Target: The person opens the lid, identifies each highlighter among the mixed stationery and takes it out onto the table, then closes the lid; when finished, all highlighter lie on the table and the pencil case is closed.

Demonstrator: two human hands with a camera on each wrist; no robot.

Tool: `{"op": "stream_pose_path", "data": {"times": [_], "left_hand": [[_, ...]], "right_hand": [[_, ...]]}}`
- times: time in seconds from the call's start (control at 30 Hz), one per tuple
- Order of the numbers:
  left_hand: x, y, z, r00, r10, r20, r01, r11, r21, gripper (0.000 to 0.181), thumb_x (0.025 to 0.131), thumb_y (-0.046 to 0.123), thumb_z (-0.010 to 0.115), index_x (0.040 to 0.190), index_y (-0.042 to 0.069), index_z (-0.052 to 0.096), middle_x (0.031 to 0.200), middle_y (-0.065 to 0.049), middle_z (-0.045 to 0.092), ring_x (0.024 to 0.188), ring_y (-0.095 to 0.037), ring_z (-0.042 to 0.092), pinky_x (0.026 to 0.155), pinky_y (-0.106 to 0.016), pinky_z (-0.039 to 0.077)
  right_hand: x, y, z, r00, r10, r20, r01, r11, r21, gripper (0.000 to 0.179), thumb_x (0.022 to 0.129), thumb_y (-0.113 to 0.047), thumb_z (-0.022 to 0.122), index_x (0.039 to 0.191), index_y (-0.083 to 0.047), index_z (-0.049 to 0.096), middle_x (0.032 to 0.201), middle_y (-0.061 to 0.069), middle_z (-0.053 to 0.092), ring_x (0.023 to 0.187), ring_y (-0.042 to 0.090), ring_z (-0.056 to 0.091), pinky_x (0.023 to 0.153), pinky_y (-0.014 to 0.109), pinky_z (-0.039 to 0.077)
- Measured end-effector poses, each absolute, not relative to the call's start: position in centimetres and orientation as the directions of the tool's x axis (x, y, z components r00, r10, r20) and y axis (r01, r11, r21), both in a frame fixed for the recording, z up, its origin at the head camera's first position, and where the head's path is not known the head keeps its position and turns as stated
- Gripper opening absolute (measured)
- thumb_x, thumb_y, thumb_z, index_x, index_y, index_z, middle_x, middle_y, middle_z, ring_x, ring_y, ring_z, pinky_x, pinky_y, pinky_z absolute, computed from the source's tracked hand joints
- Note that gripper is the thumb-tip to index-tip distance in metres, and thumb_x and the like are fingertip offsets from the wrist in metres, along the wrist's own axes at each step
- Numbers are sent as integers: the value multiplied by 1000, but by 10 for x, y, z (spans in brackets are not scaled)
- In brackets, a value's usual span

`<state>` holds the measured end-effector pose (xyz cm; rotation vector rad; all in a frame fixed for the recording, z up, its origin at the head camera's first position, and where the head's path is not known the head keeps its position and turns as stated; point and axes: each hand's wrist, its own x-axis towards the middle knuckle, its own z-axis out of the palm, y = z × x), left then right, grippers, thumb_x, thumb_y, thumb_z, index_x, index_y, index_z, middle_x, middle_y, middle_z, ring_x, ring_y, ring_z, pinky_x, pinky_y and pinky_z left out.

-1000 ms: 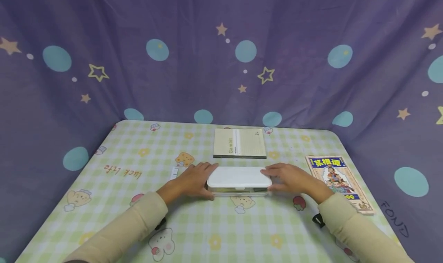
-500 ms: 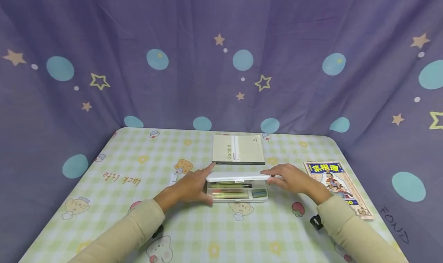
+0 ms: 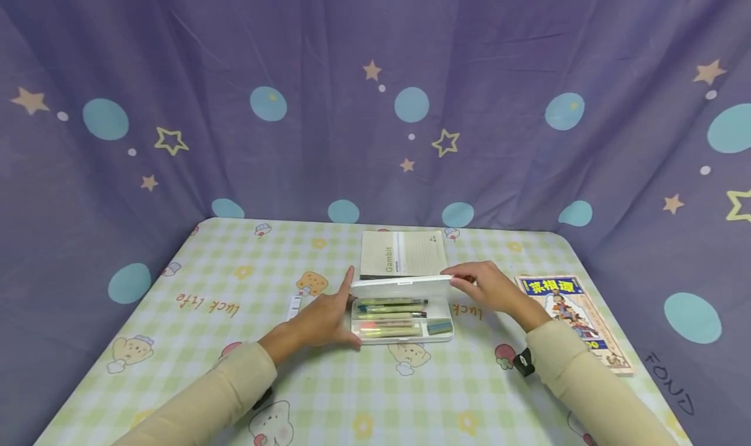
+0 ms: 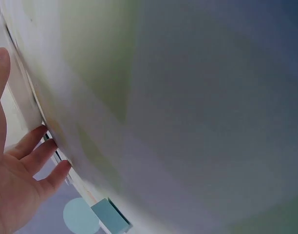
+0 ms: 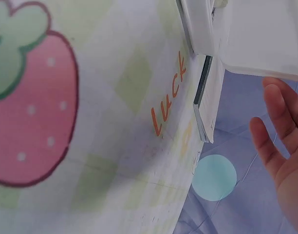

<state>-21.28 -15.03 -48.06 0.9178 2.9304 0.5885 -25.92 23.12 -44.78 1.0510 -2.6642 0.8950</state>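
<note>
A white pencil case (image 3: 406,340) lies on the table with its lid (image 3: 405,289) raised. Several green pens (image 3: 392,315) and a blue-green block (image 3: 440,328) show inside. My left hand (image 3: 321,315) holds the case's left end, thumb at the front corner and fingers toward the back. In the left wrist view the fingers of the left hand (image 4: 25,180) rest along the case (image 4: 22,87). My right hand (image 3: 489,289) pinches the right corner of the lid. The right wrist view shows the lid (image 5: 266,39) beside the right hand (image 5: 288,141), its thumb mostly out of frame.
Behind the case lies a beige notebook (image 3: 403,252), partly covered by the lid. A comic-style booklet (image 3: 566,312) lies at the right. A small white-and-blue item (image 3: 294,306) sits left of the left hand. A purple curtain (image 3: 375,139) surrounds the checked tablecloth (image 3: 317,394).
The lid has swung up and back from nearly closed, revealing the pens. My right hand has risen with it, while the left hand stays at the case's left end.
</note>
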Motion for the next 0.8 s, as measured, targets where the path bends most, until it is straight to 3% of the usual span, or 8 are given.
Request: {"op": "stream_pose_path", "data": {"times": [0.23,0.4,0.53,0.8], "left_hand": [[-213,-152,-481,-812,576,97,566,735,373,152,65,55,91,157,-10,-12,135,-17,67,100,-33,74,96,-43,55],[-213,-153,-480,-809,578,104,571,733,370,151,66,53,91,157,-10,-13,138,-18,65,100,-35,74,95,-43,56],[-213,-152,-480,-808,580,103,572,733,368,151,67,53,90,158,-7,-15,139,-17,64,100,-34,74,96,-42,56],[-211,-152,-477,-812,579,80,562,736,378,150,68,52,90,159,-3,-16,138,-16,65,98,-30,74,94,-41,56]], "right_hand": [[-264,229,-443,-783,-550,290,-615,616,-492,20,99,-18,68,116,-14,78,94,0,78,67,-1,56,65,24,50],[-269,229,-441,-804,-534,263,-587,639,-498,22,100,-19,66,118,-14,76,81,3,74,60,0,47,61,24,44],[-275,227,-442,-812,-522,260,-576,647,-499,23,101,-19,64,120,-13,76,84,6,76,62,1,52,61,25,45],[-285,221,-443,-860,-461,220,-504,698,-508,25,103,-23,61,122,-18,76,81,-3,76,61,4,58,60,25,48]]}}
